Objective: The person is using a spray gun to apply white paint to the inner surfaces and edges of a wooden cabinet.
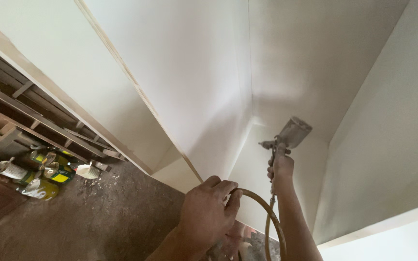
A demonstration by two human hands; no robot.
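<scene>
Beside yellow-labelled cans, right hand grips spray gun.

At the far left, on the dusty floor under the wooden framing, stands a cluster of round cans with yellow and green labels. One pale can lies tilted at the cluster's left. Just right of them stands a small white bottle.

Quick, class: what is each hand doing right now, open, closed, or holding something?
Left hand: closed around the looped air hose.
Right hand: closed on the grip of the spray gun, aimed into the white cabinet.
</scene>
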